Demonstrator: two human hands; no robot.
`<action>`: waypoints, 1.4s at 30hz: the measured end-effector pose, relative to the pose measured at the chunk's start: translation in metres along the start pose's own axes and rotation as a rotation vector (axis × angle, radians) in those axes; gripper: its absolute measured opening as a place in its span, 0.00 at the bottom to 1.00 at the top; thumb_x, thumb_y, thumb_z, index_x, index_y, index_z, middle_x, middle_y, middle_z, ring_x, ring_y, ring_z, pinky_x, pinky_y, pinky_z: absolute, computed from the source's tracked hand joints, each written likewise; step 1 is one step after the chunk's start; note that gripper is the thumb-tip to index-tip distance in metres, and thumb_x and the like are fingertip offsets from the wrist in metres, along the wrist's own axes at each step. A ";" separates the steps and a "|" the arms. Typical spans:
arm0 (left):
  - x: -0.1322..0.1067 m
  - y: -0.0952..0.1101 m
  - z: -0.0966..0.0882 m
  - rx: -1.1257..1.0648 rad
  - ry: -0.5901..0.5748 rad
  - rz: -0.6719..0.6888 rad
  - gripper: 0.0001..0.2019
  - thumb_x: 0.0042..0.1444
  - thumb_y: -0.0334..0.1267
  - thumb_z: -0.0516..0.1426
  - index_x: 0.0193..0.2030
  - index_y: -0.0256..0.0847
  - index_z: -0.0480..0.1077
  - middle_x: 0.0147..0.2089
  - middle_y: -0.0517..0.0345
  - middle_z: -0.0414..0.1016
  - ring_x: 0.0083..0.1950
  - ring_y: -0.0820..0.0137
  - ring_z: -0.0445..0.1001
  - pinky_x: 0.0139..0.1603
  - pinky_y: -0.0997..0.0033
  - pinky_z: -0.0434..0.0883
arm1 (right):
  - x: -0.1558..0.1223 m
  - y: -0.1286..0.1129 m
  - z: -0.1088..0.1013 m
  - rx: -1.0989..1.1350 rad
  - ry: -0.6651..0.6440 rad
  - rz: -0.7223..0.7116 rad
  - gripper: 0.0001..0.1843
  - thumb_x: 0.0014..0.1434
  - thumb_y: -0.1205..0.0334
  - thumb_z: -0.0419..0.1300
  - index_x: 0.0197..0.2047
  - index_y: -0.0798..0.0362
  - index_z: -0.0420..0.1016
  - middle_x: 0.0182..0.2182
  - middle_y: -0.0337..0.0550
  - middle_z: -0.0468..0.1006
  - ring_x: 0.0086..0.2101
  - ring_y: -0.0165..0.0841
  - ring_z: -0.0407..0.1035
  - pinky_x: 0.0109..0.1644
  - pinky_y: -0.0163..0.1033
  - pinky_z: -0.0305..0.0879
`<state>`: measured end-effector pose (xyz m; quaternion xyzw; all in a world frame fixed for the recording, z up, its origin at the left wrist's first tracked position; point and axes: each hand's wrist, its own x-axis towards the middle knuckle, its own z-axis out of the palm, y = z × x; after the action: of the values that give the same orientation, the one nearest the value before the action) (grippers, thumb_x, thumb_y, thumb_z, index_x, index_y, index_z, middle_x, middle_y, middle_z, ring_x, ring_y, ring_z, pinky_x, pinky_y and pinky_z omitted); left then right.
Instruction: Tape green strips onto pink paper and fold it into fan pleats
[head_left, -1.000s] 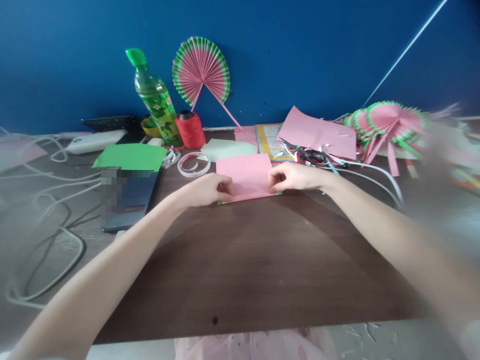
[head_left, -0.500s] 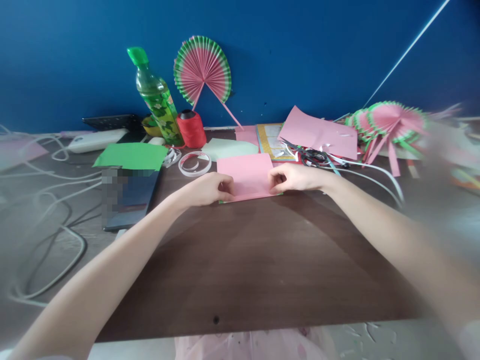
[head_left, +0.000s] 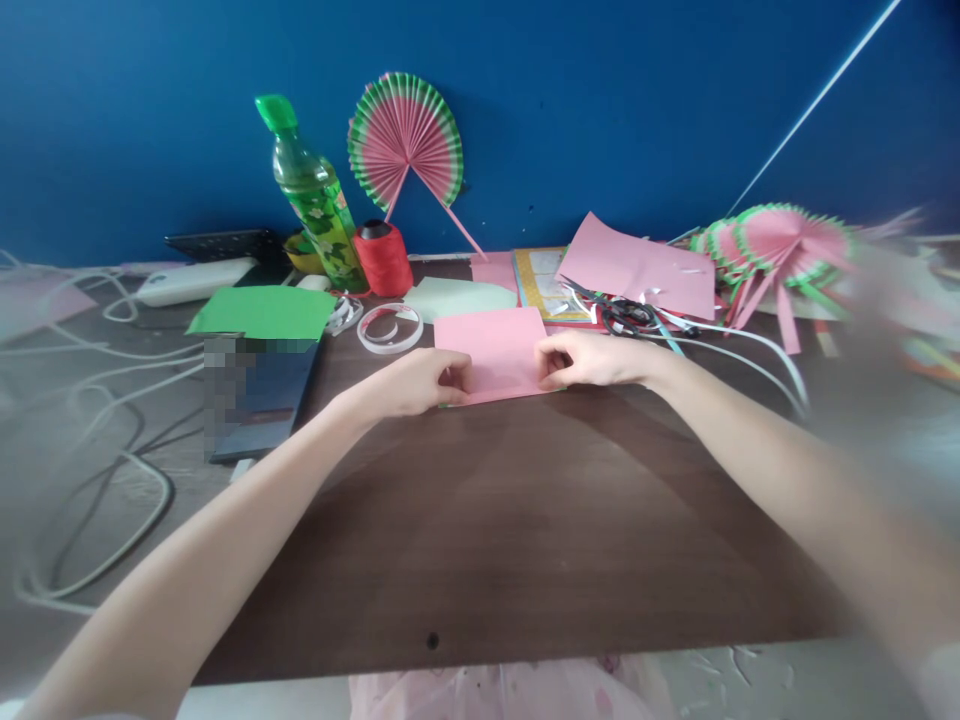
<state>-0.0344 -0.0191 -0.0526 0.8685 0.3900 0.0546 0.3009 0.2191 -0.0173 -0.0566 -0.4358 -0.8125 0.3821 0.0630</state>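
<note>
A sheet of pink paper (head_left: 501, 350) lies on the dark brown table (head_left: 525, 530), with a thin bit of green showing at its near edge. My left hand (head_left: 427, 380) pinches the paper's near left corner, thumb and fingers pressed together. At the near right corner, my right hand (head_left: 581, 358) grips it the same way. The near edge looks slightly folded up between the two hands. Just beyond my left hand lies a roll of white tape (head_left: 390, 328).
Behind stand a green bottle (head_left: 315, 200), a red thread spool (head_left: 383, 260) and a pleated fan (head_left: 406, 130). Scissors (head_left: 626, 312) and pink paper (head_left: 637, 265) lie back right, near more fans (head_left: 787, 240). Left are green paper (head_left: 262, 312), a dark tablet (head_left: 270, 400) and cables (head_left: 165, 490).
My left hand has shifted very slightly right along the near edge, and less green shows there. My right hand stays at its corner.
</note>
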 end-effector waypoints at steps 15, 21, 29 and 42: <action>0.002 -0.010 0.002 0.168 -0.008 0.055 0.12 0.52 0.43 0.55 0.43 0.46 0.69 0.45 0.57 0.60 0.49 0.62 0.58 0.54 0.52 0.53 | -0.003 0.003 0.003 -0.167 0.063 -0.211 0.09 0.52 0.60 0.56 0.39 0.49 0.69 0.43 0.43 0.65 0.45 0.38 0.58 0.53 0.47 0.54; 0.001 -0.010 0.003 0.161 -0.029 0.073 0.13 0.54 0.42 0.54 0.47 0.55 0.71 0.44 0.59 0.59 0.50 0.63 0.57 0.56 0.52 0.51 | 0.000 0.009 0.003 -0.169 -0.027 -0.252 0.19 0.54 0.64 0.54 0.49 0.41 0.74 0.57 0.38 0.60 0.55 0.40 0.51 0.62 0.51 0.44; 0.004 -0.017 0.005 0.200 -0.062 0.106 0.16 0.57 0.40 0.52 0.50 0.62 0.69 0.45 0.59 0.59 0.49 0.65 0.54 0.57 0.56 0.47 | 0.003 0.015 0.003 -0.183 -0.072 -0.239 0.22 0.56 0.65 0.53 0.52 0.37 0.71 0.61 0.32 0.57 0.56 0.40 0.48 0.63 0.55 0.41; 0.002 -0.007 0.002 0.305 -0.123 0.041 0.17 0.59 0.38 0.48 0.49 0.65 0.70 0.47 0.59 0.59 0.50 0.64 0.52 0.57 0.57 0.49 | 0.001 0.013 0.002 -0.171 -0.104 -0.205 0.23 0.54 0.70 0.51 0.48 0.37 0.74 0.62 0.26 0.55 0.58 0.41 0.46 0.63 0.57 0.40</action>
<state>-0.0369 -0.0154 -0.0579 0.9136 0.3568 -0.0523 0.1876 0.2262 -0.0127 -0.0669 -0.3338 -0.8845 0.3251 0.0219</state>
